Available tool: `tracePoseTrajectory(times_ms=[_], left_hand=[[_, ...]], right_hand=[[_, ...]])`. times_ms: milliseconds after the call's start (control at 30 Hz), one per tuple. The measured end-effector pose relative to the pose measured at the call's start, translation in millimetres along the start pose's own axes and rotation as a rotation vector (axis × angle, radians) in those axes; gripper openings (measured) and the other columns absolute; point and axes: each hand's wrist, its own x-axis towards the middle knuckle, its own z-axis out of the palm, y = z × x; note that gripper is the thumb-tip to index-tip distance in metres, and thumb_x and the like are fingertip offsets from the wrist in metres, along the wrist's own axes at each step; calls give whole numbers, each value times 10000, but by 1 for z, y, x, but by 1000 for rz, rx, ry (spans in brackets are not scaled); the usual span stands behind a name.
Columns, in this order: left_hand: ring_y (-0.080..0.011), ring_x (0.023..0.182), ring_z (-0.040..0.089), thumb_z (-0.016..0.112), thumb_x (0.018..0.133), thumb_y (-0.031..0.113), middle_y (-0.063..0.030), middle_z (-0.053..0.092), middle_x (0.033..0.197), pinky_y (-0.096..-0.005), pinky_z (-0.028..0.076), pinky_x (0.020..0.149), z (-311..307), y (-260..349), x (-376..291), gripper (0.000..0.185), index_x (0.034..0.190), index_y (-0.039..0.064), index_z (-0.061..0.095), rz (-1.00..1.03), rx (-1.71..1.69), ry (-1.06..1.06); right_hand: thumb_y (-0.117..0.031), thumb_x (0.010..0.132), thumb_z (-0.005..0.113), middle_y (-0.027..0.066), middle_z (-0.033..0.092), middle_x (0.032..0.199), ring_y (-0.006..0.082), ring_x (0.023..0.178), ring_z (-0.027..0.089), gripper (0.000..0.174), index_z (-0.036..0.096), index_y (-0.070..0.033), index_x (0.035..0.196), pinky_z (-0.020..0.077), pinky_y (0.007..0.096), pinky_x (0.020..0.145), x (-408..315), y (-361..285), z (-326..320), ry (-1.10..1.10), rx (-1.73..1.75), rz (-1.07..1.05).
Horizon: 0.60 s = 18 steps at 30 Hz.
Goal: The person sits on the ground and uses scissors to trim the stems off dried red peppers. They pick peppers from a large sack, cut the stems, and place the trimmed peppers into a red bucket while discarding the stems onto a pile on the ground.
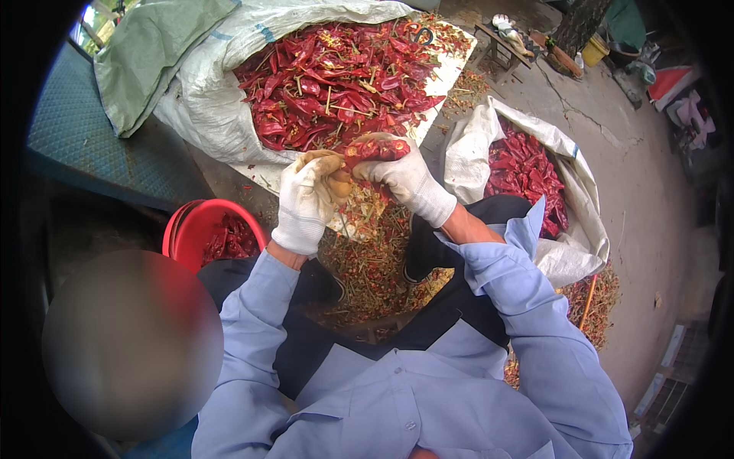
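Note:
In front of my chest, my right hand [408, 179], in a white work glove, grips a small bunch of dried red chili peppers [378, 150]. Some round, pale ends of the peppers show along the bunch. My left hand [309, 198], gloved too with stained fingertips, has its fingers curled against the left end of the bunch. Whether anything is pinched between those fingers is hidden. Just beyond both hands, a large white woven sack [212, 97] lies with its mouth toward me. A heap of dried red chilies [338, 86], many with stems, spills from it onto a pale board [450, 74].
At right stands an open white woven sack [582, 195] of chilies. A red plastic basin [183, 232] with chilies is at left, near a blue textured surface [109, 126]. Orange-and-black-handled scissors [423, 34] lie by the heap. Stem debris [367, 269] covers the ground between my legs.

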Motion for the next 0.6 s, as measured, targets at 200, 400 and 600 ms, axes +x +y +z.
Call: tracePoseTrajectory(times_ms=[200, 400, 600], left_hand=[[-138, 680, 661, 551, 1066, 196, -86, 685, 867, -251, 526, 562, -9, -4, 3, 245, 1121, -15, 663, -27, 0, 209], [-113, 468, 545, 673, 997, 208, -52, 654, 685, -257, 434, 432, -76, 61, 39, 221, 932, 7, 738, -23, 539, 339], [-362, 867, 731, 757, 854, 250, -181, 742, 911, -438, 576, 805, -91, -15, 19, 239, 1019, 78, 761, 35, 1745, -178]], right_hand=[[24, 827, 797, 69, 766, 1040, 127, 936, 708, 410, 695, 32, 1224, 573, 289, 819, -4, -5, -4, -52, -312, -151], [20, 833, 809, 41, 776, 996, 106, 912, 704, 399, 707, 33, 1219, 569, 277, 816, -17, -9, -18, 146, -160, 74], [-21, 859, 821, 32, 766, 957, 90, 822, 683, 356, 709, 29, 1193, 546, 269, 714, -13, -14, -23, 89, -202, -25]])
